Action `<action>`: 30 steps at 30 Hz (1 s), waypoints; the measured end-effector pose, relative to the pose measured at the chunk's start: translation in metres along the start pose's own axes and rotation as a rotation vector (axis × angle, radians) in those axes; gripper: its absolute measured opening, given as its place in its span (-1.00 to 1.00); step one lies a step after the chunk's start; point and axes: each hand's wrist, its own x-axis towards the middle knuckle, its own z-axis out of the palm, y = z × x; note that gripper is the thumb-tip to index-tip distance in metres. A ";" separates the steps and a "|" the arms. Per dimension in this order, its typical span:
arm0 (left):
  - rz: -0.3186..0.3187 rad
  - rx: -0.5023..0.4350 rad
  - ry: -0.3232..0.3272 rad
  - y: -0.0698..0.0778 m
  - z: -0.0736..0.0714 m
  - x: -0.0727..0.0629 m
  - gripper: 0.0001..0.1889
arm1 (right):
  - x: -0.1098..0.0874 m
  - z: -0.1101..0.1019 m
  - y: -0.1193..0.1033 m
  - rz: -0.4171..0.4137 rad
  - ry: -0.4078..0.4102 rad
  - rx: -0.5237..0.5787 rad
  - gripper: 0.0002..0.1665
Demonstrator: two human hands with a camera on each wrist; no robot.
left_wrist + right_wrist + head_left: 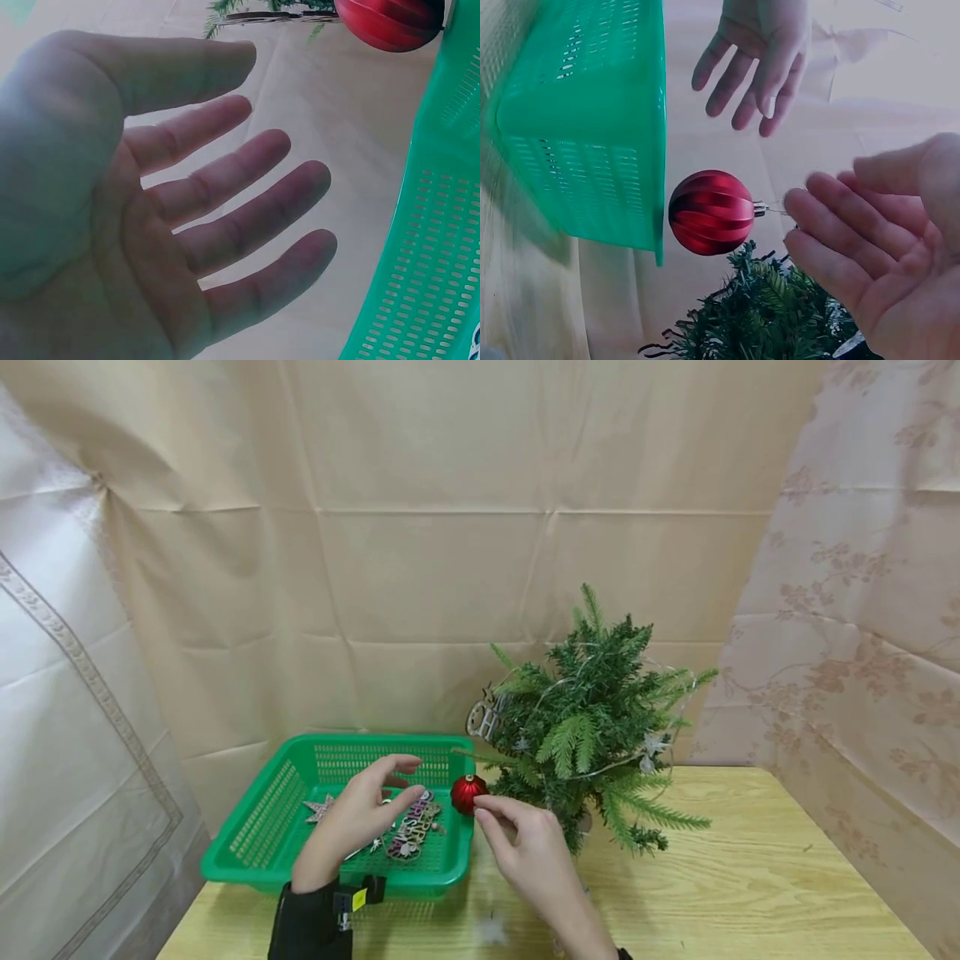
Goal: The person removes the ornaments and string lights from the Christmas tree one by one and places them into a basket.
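A red ribbed Christmas ball (467, 795) hangs beside the basket's right rim, below a branch tip of a small artificial Christmas tree (592, 693). In the right wrist view, a thin wire from its cap passes behind my fingers, so its upper end is hidden. My right hand (528, 843) is close in front of the ball, fingers loosely bent, thumb apart from the wire. Left of the ball, my left hand (362, 810) hovers over the green basket (337, 881), its fingers spread and holding nothing in the left wrist view.
Inside the basket lie a glittery star (320, 808), a wooden lettered ornament (414, 828) and other small ornaments. The tree bears a round wooden ornament (483, 717) and a silver star (651, 748). A blurred white piece (492, 930) is near the table's (757, 860) front.
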 end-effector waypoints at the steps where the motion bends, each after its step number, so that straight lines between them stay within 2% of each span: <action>1: 0.000 -0.003 -0.003 0.000 0.001 0.000 -0.49 | 0.000 -0.001 0.000 0.006 0.032 0.005 -0.75; 6: -0.036 -0.037 -0.035 -0.002 0.005 0.002 -0.32 | 0.002 -0.003 0.000 0.016 0.113 0.049 -0.74; 12: -0.038 -0.086 -0.080 -0.001 0.017 0.009 -0.14 | 0.004 -0.007 0.000 0.058 0.125 0.011 -0.71; 16: -0.034 -0.107 -0.087 0.001 0.026 0.013 -0.09 | 0.006 -0.003 -0.001 0.078 0.048 0.030 -0.60; 21: -0.014 -0.067 -0.101 0.005 0.037 0.015 -0.10 | 0.012 0.005 0.000 0.128 -0.051 0.059 -0.45; 30: 0.030 -0.011 -0.111 0.009 0.049 0.019 -0.18 | 0.022 0.005 0.002 0.185 -0.096 0.118 -0.46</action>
